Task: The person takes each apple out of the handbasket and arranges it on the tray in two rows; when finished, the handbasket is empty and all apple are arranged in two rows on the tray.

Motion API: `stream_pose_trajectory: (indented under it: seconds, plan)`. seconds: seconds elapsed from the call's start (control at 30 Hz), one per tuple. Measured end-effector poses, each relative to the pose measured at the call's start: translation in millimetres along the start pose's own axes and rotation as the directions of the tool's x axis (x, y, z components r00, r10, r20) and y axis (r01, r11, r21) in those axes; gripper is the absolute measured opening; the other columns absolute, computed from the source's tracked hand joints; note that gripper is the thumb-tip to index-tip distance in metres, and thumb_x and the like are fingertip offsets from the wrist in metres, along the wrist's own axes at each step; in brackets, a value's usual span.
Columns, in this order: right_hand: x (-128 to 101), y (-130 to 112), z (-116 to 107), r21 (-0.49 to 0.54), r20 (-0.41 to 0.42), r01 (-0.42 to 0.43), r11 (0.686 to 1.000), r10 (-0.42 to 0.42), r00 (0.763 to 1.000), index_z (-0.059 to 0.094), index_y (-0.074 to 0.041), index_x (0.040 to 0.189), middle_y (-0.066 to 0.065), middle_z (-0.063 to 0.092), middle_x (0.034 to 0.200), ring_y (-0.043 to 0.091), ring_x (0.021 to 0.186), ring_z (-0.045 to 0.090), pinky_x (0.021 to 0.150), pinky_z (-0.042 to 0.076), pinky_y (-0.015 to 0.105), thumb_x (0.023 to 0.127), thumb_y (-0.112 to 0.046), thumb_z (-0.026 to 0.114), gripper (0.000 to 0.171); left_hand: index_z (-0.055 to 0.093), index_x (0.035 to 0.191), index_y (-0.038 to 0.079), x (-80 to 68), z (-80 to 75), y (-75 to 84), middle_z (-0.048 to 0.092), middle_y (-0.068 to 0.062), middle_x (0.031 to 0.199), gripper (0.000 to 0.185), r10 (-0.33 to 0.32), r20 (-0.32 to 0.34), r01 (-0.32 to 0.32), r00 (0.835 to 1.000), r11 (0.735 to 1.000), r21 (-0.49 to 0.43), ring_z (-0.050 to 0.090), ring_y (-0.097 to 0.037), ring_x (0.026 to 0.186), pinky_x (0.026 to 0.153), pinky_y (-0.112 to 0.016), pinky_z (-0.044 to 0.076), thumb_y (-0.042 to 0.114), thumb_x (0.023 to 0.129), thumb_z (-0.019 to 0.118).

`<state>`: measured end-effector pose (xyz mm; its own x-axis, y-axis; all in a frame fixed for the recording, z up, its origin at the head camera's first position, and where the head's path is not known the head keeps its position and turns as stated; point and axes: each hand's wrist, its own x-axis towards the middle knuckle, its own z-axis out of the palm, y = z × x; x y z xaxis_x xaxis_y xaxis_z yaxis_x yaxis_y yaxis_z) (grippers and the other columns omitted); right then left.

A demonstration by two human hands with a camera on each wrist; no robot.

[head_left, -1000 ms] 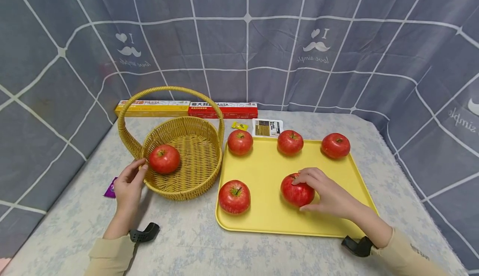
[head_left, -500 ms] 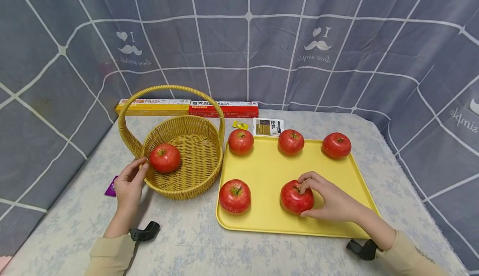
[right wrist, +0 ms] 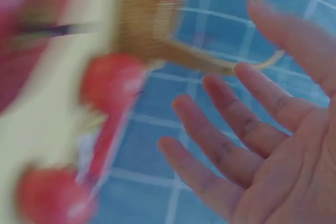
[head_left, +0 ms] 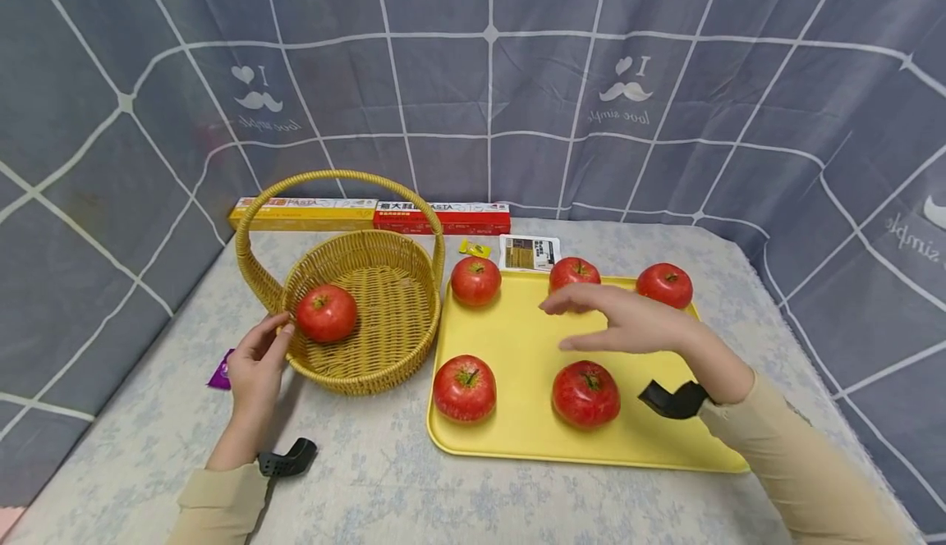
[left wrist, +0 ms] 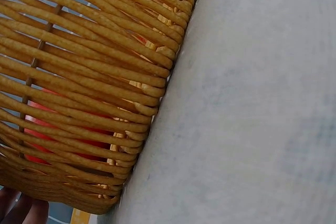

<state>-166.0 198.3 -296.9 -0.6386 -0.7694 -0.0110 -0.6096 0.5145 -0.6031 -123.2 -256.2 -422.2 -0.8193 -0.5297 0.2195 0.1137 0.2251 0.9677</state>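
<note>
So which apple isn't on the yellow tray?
The apple in the basket. It sits alone inside the wicker basket, next to the left hand, while the other five apples all rest on the yellow tray.

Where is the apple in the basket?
In the head view, the apple sits at the left side of the basket, right beside the left hand.

The left hand is lying low at the lower left of the head view, fingers gently bent and pointing up the frame, forearm in a beige sleeve running to the bottom edge. The right hand is hovering right of centre, palm down, fingers spread and straight, holding nothing; the right wrist view is blurring.
</note>
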Motion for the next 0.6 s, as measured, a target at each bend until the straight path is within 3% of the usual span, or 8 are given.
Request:
stream_pose_trajectory:
  seconds: [0.17,0.33,0.6]
  plan:
    - [62.6,-30.8,-9.3,0.18,-0.061,0.165,0.97,-0.156,0.986,0.056,-0.01,0.123,-0.001,0.059,0.118,0.02,0.112,0.054,0.093,0.045,0.035,0.092,-0.019,0.062,0.033,0.06,0.113,-0.012,-9.8,0.4,18.8,0.06,0.017,0.1,0.029,0.021,-0.002,-0.021,1.0,1.0,-0.016,0.055,0.004,0.089,0.073,-0.007,0.043,0.005,0.09,0.061]
    - [128.4,-55.0,7.1,0.319,-0.069,0.261,0.911,-0.253,0.965,0.054,-0.003,0.123,0.005,0.059,0.118,0.018,0.111,0.055,0.093,0.045,0.031,0.09,-0.011,0.063,0.035,0.06,0.112,-0.013,-12.9,0.1,24.9,0.06,0.016,0.1,0.029,0.04,0.012,-0.039,0.999,0.998,-0.039,0.055,0.003,0.09,0.074,-0.007,0.043,0.004,0.089,0.06]
    - [201.8,-72.2,43.0,0.376,-0.011,0.212,0.902,-0.224,0.974,0.048,-0.004,0.13,0.008,0.052,0.128,0.015,0.115,0.052,0.094,0.044,0.028,0.087,-0.018,0.068,0.05,0.062,0.113,-0.009,-0.5,0.3,2.2,0.06,0.018,0.1,0.028,0.007,-0.006,-0.007,1.0,1.0,-0.023,0.056,0.002,0.09,0.074,-0.008,0.044,0.006,0.09,0.062]
